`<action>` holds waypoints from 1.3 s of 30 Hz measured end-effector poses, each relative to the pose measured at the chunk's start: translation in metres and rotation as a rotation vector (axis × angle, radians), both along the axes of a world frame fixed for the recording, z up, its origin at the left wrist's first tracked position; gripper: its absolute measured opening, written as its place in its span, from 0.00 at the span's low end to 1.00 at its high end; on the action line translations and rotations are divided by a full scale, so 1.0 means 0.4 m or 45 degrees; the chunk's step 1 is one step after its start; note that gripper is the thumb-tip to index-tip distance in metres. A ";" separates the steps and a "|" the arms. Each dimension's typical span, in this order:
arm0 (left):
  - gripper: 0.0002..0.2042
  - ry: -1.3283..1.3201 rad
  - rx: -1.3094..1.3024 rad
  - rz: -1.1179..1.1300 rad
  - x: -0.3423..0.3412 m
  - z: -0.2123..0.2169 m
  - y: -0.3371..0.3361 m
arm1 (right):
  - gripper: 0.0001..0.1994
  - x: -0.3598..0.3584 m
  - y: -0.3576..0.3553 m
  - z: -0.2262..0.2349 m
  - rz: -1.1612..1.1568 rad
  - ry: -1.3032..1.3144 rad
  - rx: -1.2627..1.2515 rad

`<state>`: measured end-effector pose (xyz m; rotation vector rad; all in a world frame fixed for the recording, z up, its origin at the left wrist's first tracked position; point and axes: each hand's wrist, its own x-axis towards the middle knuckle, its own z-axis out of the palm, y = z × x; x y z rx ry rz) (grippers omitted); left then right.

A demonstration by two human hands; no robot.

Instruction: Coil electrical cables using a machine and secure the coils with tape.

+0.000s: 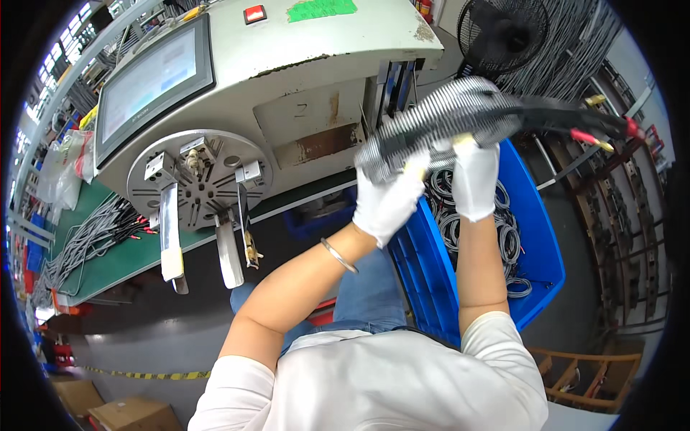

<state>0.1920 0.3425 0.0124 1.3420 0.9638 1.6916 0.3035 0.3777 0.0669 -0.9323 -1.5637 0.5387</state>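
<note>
A coil of grey cable [424, 122], smeared by motion, is held up in front of the machine. My left hand [388, 205], in a white glove, grips its lower left side. My right hand [476, 179], gloved too, is closed on the coil's underside further right. Black cable ends [560, 113] with red and yellow tips stick out to the right of the coil. Under my right forearm, a blue bin [543, 251] holds several smaller coiled cables [509, 241].
Left of my hands, a round slotted metal disc [256, 154] with protruding arms sits on the machine [316, 65]. A touch screen [154, 82] stands beside it. Loose grey cables [97, 241] lie on a green bench [83, 284]. A black fan [503, 32] and racks [632, 215] flank the right.
</note>
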 end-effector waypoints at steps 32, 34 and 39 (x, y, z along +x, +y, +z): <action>0.07 -0.142 -0.053 0.144 -0.088 -0.021 0.192 | 0.07 -0.073 0.236 -0.121 0.063 0.320 -0.125; 0.06 -0.134 -0.200 0.125 -0.090 0.022 0.120 | 0.07 -0.054 0.190 -0.065 0.003 0.220 -0.165; 0.05 0.026 -0.602 -0.228 -0.119 0.082 -0.031 | 0.16 0.078 -0.006 0.043 0.500 0.504 -0.240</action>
